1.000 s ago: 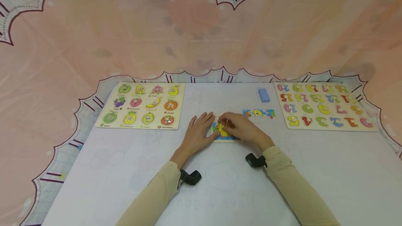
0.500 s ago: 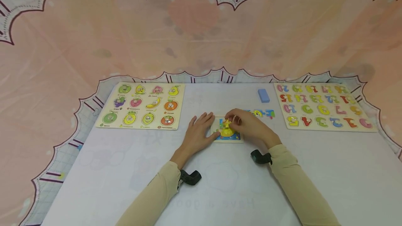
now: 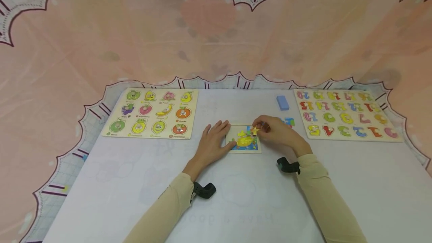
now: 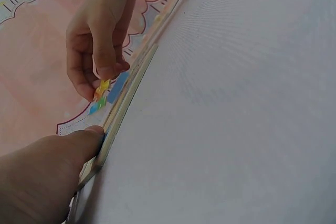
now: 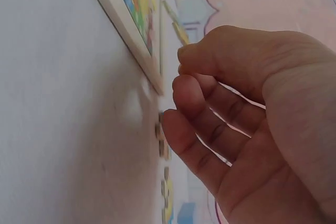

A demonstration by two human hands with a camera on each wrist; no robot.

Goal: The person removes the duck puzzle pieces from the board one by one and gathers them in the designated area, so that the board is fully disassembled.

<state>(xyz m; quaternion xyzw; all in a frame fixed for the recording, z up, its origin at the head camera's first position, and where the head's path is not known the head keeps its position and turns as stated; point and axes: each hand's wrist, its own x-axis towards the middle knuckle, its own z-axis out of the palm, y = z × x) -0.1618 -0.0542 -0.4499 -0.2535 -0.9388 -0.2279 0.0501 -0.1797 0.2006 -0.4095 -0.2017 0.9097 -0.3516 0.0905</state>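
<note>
A small jigsaw puzzle board (image 3: 243, 152) with a yellow, blue and green picture lies flat at the table's middle. My left hand (image 3: 212, 144) rests along its left side, fingers straight and thumb on the frame. Between thumb and fingertips, my right hand (image 3: 281, 133) pinches a yellow, orange and green jigsaw piece (image 3: 255, 131) over the board's upper right corner. In the left wrist view this jigsaw piece (image 4: 100, 96) hangs above the board. Loose jigsaw pieces (image 3: 288, 122) lie beyond the right hand, which partly hides them.
A fruit puzzle board (image 3: 194, 123) lies at the back left and a number puzzle board (image 3: 357, 140) at the back right. A blue block (image 3: 282, 102) sits near the table's far edge. A patterned cloth (image 3: 216, 48) hangs behind the table.
My right hand has moved right from the middle of the small board, carrying the jigsaw piece towards its upper right corner. More of the picture shows. My left hand has stayed put.
</note>
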